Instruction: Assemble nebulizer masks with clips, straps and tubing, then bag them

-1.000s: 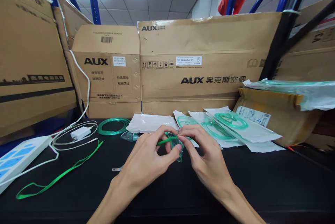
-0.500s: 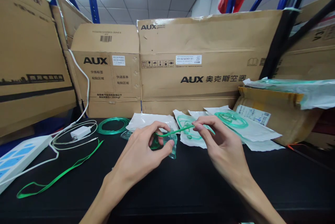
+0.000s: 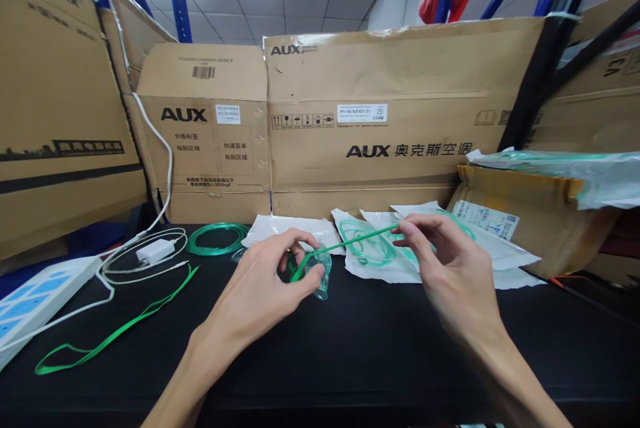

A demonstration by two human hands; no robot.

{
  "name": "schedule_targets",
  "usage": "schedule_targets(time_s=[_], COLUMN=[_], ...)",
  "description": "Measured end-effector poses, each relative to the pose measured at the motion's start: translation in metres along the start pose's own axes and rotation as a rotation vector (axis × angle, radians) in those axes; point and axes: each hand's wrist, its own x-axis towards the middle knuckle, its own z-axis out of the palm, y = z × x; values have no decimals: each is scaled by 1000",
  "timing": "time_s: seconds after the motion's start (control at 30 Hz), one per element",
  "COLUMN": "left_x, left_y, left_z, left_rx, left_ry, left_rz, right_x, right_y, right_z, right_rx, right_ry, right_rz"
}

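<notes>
My left hand [image 3: 273, 268] is closed on a clear green plastic mask [image 3: 323, 285], whose body is mostly hidden behind the fingers. From it a thin green elastic strap [image 3: 363, 237] runs up to the right, pulled taut. The strap's far end is pinched between the thumb and fingertips of my right hand [image 3: 445, 251]. Behind the hands lie white pouches [image 3: 407, 271] with coiled green tubing showing through. Left of them a loose coil of green tubing [image 3: 217, 251] rests on the black table [image 3: 350, 361].
Another green strap [image 3: 120, 331] lies at the left, near a white power strip [image 3: 43, 298], a cable and a white adapter [image 3: 156, 252]. Large cardboard panels [image 3: 400, 81] stand along the back. An open carton [image 3: 520, 215] with more pouches on top is at the right.
My right hand has moved right and slightly up with the strap end, so a longer length is stretched out. My left hand has shifted slightly left with the mask.
</notes>
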Motion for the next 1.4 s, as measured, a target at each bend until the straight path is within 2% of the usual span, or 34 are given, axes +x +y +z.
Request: schedule_targets(time_s=[0.2, 0.4, 0.6, 0.77, 0.9, 1.0, 1.07, 1.17, 1.3, 1.4], left_x=[2, 0, 4, 5, 6, 7, 8, 9, 10, 8], left_y=[-2, 0, 0, -2, -6, -8, -10, -12, -15, -15], left_z=[2, 9, 15, 14, 15, 16, 16, 18, 18, 14], left_rx=[10, 80, 101, -46, -288, -446, -549, -652, -604, -551], left_ry=[-46, -18, 27, 58, 76, 93, 58, -2, -49, -169], left_rz=[22, 46, -17, -68, -86, -87, -94, -136, -174, -160], right_x=[-2, -20, -28, -30, -33, -38, -41, -40, -32, -26], right_y=[0, -16, -21, -18, -12, -8, -8, -11, -16, -17], right_z=[4, 17, 23, 30, 37, 42, 46, 47, 41, 34], right_rx=[13, 57, 43, 109, 88, 106, 195, 367, 419, 380], right_ry=[32, -175, -266, -315, -301, -414, -480, -499, -472, -453], right_rz=[42, -106, -183, -40, 112, 216, 262, 292, 299, 293])
